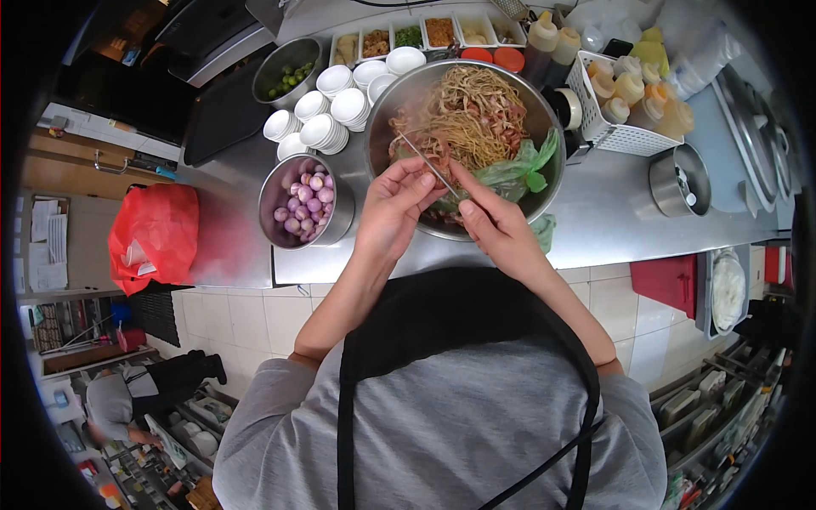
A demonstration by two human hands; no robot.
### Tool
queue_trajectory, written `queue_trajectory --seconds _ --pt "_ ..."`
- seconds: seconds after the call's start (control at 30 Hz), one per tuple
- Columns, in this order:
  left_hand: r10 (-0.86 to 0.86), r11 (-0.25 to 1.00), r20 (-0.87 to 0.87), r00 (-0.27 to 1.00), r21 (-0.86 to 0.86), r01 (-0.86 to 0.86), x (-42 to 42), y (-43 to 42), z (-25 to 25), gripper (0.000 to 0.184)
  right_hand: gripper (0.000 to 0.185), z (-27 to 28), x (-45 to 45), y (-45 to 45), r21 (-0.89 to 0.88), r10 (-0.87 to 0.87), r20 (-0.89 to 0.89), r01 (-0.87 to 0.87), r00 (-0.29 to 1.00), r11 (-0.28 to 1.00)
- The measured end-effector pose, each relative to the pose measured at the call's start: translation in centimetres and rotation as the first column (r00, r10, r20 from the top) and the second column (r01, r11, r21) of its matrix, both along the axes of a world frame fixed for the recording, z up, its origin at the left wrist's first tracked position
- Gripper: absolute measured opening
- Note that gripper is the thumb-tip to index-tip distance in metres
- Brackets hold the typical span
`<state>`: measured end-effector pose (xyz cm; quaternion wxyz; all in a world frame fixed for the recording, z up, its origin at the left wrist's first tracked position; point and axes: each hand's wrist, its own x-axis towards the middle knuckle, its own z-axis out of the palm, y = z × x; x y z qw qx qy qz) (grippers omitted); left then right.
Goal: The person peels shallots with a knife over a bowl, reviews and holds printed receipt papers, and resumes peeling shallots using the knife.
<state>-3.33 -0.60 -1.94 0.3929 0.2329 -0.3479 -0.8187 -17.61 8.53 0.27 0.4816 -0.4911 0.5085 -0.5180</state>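
Both my hands meet over the near left part of a large steel bowl (378,170). My right hand (501,225) grips a slim metal blade, apparently a small knife (433,168), which slants up and to the left. Beside the blade, my left hand (393,204) has thumb and fingers pinched together; whatever is between them is too small to name. Long brownish strands (484,110) fill the bowl, with reddish-pink pieces (412,144) at the left. A green plastic bag (523,166) lies at the bowl's right side.
Left of the bowl, a steel pot (270,225) holds peeled shallots (306,204), near stacked white cups (323,132). Green limes (291,78) sit in another pot. A white basket (629,140) of squeeze bottles stands right. A red bag (153,234) hangs over the left edge. Another person (119,404) is behind.
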Motion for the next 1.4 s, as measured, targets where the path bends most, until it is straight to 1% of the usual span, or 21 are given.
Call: queue_trajectory --seconds 0.03,0.13,0.2,0.3,0.4,0.53,0.6,0.67,0.73,0.77,0.8,0.83,0.9,1.03,1.1,1.17,1.23,1.27,1.3,1.33,1.4 --pt "0.011 1.000 0.006 1.000 -0.004 -0.011 0.0 0.1 0.1 0.018 0.041 0.0 0.1 0.0 -0.006 -0.002 0.017 0.002 1.000 1.000" --pt "0.048 0.998 0.052 0.997 -0.052 -0.045 0.1 0.3 0.4 0.018 0.042 -0.2 0.0 -0.1 -0.023 0.005 -0.048 -0.006 0.999 1.000" --pt "0.067 0.996 0.081 0.994 -0.062 -0.062 -0.1 0.6 0.8 0.017 0.041 -0.5 0.1 -0.2 -0.167 -0.052 -0.137 0.029 0.989 0.986" --pt "0.090 0.993 0.102 0.991 -0.081 -0.082 -0.2 0.9 0.7 0.015 0.038 -0.7 0.3 -0.2 -0.138 -0.072 -0.068 0.062 0.995 0.988" --pt "0.101 0.991 0.109 0.989 -0.102 -0.090 -0.3 1.1 0.8 0.013 0.034 -0.5 0.3 -0.3 -0.090 -0.084 -0.084 0.076 0.993 0.993" --pt "0.092 0.990 0.101 0.991 -0.117 -0.080 -0.4 1.5 1.0 0.011 0.030 -1.3 0.4 -0.5 -0.098 -0.101 -0.022 0.098 0.995 0.990" --pt "0.087 0.992 0.094 0.992 -0.100 -0.078 -0.4 1.5 0.8 0.015 0.026 -1.3 0.5 -0.6 -0.028 -0.131 0.022 0.132 0.991 0.991" --pt "0.082 0.994 0.086 0.993 -0.083 -0.075 -0.6 1.3 0.5 0.019 0.025 -1.5 0.4 -0.8 -0.038 -0.143 -0.026 0.142 0.989 0.989" --pt "0.121 0.985 0.109 0.987 -0.137 -0.105 -0.9 1.0 0.1 0.024 0.025 -1.5 0.4 -0.8 -0.045 -0.156 -0.073 0.152 0.985 0.987" --pt "0.123 0.985 0.110 0.986 -0.138 -0.107 -1.1 0.8 0.0 0.024 0.026 -1.4 0.5 -0.8 -0.017 -0.146 0.015 0.146 0.989 0.989" --pt "0.137 0.973 0.125 0.983 -0.200 -0.111 -1.2 0.5 -0.1 0.027 0.027 -1.3 0.6 -0.9 0.010 -0.136 0.102 0.136 0.985 0.991" --pt "0.152 0.959 0.140 0.978 -0.262 -0.112 -1.3 0.3 -0.2 0.030 0.027 -1.0 0.5 -0.8 0.009 -0.134 0.103 0.134 0.986 0.991" --pt "0.161 0.949 0.168 0.972 -0.295 -0.107 -1.1 -0.2 -0.3 0.030 0.031 -0.5 0.2 -0.4 0.108 -0.066 0.256 0.039 0.965 0.993" --pt "0.161 0.937 0.256 0.953 -0.343 -0.066 -1.0 -0.4 -0.5 0.027 0.035 -1.2 -0.8 -0.3 0.166 -0.007 0.323 -0.050 0.946 0.985" --pt "0.153 0.942 0.262 0.953 -0.331 -0.060 -1.1 -0.3 -0.7 0.028 0.036 -1.0 -1.1 -0.2 0.206 -0.022 0.423 -0.073 0.906 0.976" --pt "0.146 0.946 0.269 0.952 -0.320 -0.054 -1.0 -0.3 -0.8 0.029 0.036 -0.7 -1.4 0.0 0.225 -0.016 0.442 -0.094 0.897 0.970" --pt "0.064 0.954 0.235 0.970 -0.301 0.010 -0.9 -0.5 -0.8 0.027 0.037 -0.7 -1.7 0.0 0.243 -0.009 0.462 -0.117 0.887 0.963" --pt "0.064 0.954 0.236 0.970 -0.300 0.010 -0.7 -0.5 -0.7 0.027 0.036 -0.7 -1.8 0.0 0.256 -0.046 0.457 -0.082 0.888 0.963" --pt "0.006 0.969 0.207 0.978 -0.241 0.045 -0.5 -0.6 -0.6 0.025 0.035 -0.7 -1.9 0.0 0.268 -0.082 0.451 -0.047 0.889 0.962" --pt "-0.050 0.980 0.175 0.983 -0.184 0.083 -0.3 -0.6 -0.5 0.023 0.035 -0.9 -2.2 0.0 0.269 -0.083 0.452 -0.047 0.888 0.962" --pt "-0.091 0.980 0.146 0.985 -0.163 0.114 -0.1 -0.7 -0.1 0.024 0.037 -1.2 -3.0 0.2 0.251 -0.095 0.397 -0.008 0.913 0.968"
